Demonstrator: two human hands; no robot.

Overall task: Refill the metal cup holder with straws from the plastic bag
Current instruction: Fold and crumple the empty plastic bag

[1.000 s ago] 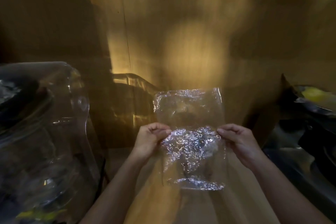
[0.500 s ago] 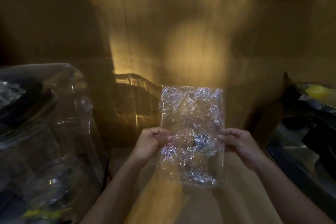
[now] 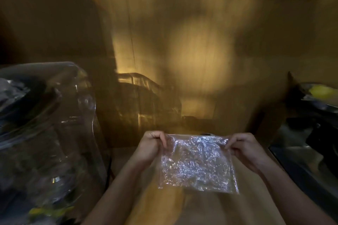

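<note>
Right now the plastic bag (image 3: 198, 163) hangs stretched flat between both hands, low in the middle of the scene, above a wooden surface (image 3: 159, 206) lit in warm yellow. It is clear and crinkled, catching bright glints all over; whether any straws lie inside cannot be told (the film is too shiny and the light too dim). The left hand (image 3: 150, 147) pinches the bag's upper left corner with fingers curled closed on the film, and the right hand (image 3: 244, 149) grips the upper right corner the same way, so the top edge runs taut between them. To the far left stands a large clear plastic container (image 3: 45, 133), blurred, with something yellow near its base. At the right edge sits dark, shiny clutter with a yellow object (image 3: 321, 91) on top. Behind everything rises a wooden wall (image 3: 182, 33).
</note>
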